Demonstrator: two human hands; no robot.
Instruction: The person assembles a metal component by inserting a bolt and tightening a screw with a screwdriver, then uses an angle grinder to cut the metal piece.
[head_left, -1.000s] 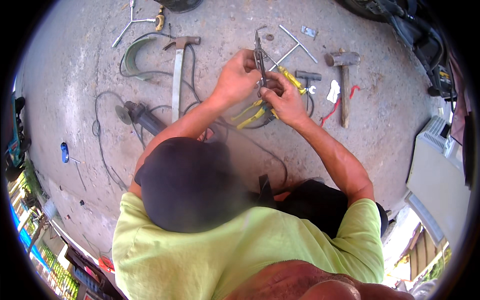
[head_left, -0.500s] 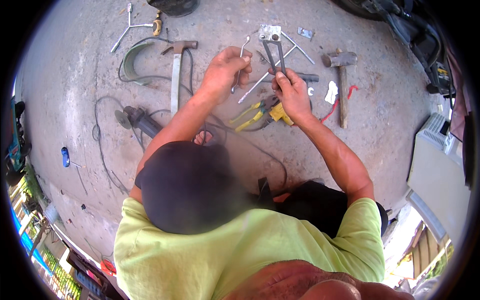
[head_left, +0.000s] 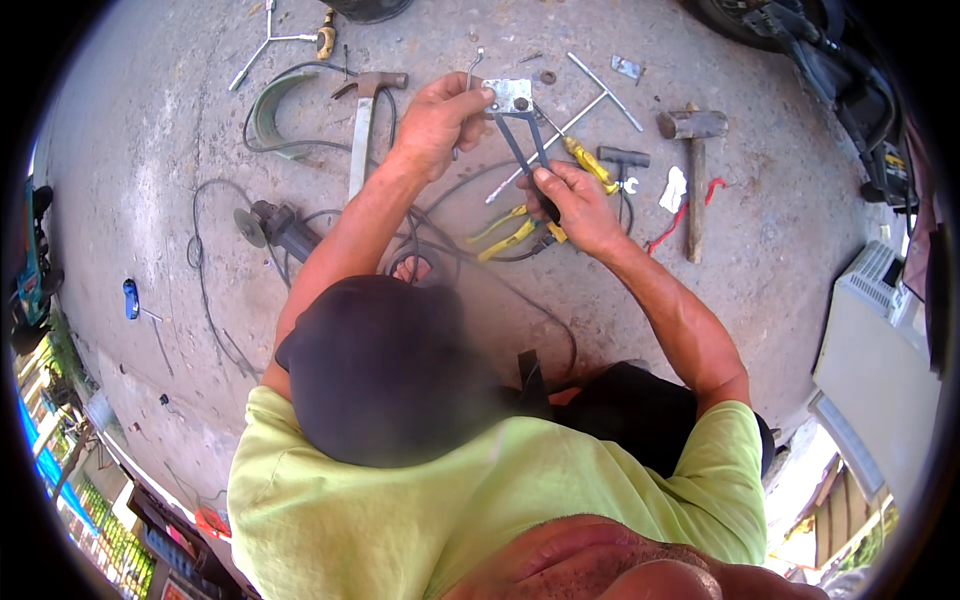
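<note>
My left hand point(head_left: 435, 125) is closed around a thin silver wrench point(head_left: 474, 68), whose bent upper end sticks up past the fingers. Its thumb and fingertip press against the left edge of a small metal plate point(head_left: 510, 97) with bolts in it. Two dark flat bars point(head_left: 520, 140) run down from that plate. My right hand point(head_left: 578, 208) grips their lower ends, holding the piece above the floor. Beneath lie a silver T-shaped bar wrench point(head_left: 588, 110), a yellow-handled screwdriver point(head_left: 590, 165) and yellow-handled pliers point(head_left: 508, 238), partly covered by my right hand.
A claw hammer point(head_left: 360, 135) and an angle grinder point(head_left: 282, 230) with its cable lie left. To the right is a wooden-handled mallet point(head_left: 697, 190), beside a red strip point(head_left: 668, 230). A three-armed wrench point(head_left: 262, 42) lies far left; a vehicle point(head_left: 850, 100) stands far right.
The plate and bars have shifted left and slightly down, and my left fingers now touch the plate. My left hand has risen a little with the wrench. The yellow-handled screwdriver has come into sight.
</note>
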